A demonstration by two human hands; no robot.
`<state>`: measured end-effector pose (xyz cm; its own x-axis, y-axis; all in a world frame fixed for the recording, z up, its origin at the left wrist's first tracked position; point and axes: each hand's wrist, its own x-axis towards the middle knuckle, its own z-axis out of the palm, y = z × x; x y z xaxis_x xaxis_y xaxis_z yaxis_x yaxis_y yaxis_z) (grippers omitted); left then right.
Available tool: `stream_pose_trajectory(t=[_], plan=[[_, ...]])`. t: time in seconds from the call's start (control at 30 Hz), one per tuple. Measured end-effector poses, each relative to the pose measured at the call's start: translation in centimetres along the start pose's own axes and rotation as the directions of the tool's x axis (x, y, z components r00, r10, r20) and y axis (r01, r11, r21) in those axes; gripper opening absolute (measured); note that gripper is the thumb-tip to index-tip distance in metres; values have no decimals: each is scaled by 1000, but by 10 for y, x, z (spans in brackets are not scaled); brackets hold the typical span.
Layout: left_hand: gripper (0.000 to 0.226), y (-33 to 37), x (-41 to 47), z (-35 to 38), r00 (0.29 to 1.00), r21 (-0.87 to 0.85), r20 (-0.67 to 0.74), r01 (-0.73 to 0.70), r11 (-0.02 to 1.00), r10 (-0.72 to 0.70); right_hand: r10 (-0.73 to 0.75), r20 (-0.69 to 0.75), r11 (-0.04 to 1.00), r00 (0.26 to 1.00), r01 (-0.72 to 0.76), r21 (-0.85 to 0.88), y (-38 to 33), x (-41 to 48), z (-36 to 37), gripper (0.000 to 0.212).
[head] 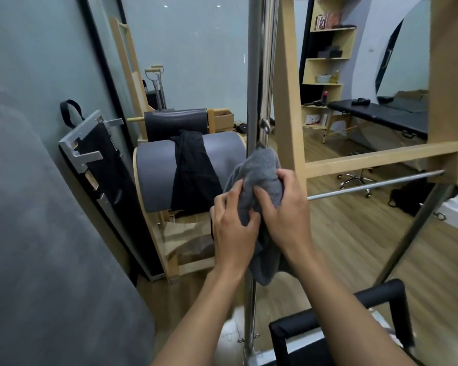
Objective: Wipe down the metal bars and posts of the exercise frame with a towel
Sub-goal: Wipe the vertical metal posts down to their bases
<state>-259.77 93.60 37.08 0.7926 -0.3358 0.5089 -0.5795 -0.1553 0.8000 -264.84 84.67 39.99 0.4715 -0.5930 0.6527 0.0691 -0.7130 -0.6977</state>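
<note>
head view: both hands [259,220] bunch grey towel [259,170] around upright post [259,75].

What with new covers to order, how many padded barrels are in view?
2: a grey barrel under a black cloth, left of the towel; a darker barrel just behind it. Others may be hidden.

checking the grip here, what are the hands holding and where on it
Left hand and right hand both grip the grey towel at its bunched middle.
</note>
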Motion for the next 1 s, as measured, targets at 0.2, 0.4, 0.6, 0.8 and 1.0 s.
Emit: stream_pose_trajectory(t=[0.2,0.4,0.6,0.8,1.0], plan=[[56,-10,12,-19,988,28,152,-39,999,35,124,48,990,991,-120,-71,-7,-3,-3,28],[58,-23,3,-19,970,-57,223,-81,995,92,184,-5,974,983,-183,-131,-15,-25,-5,22],[56,-41,-3,-12,949,8,190,-259,966,253,225,-24,972,974,-226,-65,7,-46,-3,31],[59,-44,31,-7,963,-41,110,-242,969,245,125,-176,992,976,-119,49,18,-14,36,38],[61,-86,-6,-4,964,-18,217,-151,988,152,223,-33,975,974,-223,-2,44,-59,40,26]])
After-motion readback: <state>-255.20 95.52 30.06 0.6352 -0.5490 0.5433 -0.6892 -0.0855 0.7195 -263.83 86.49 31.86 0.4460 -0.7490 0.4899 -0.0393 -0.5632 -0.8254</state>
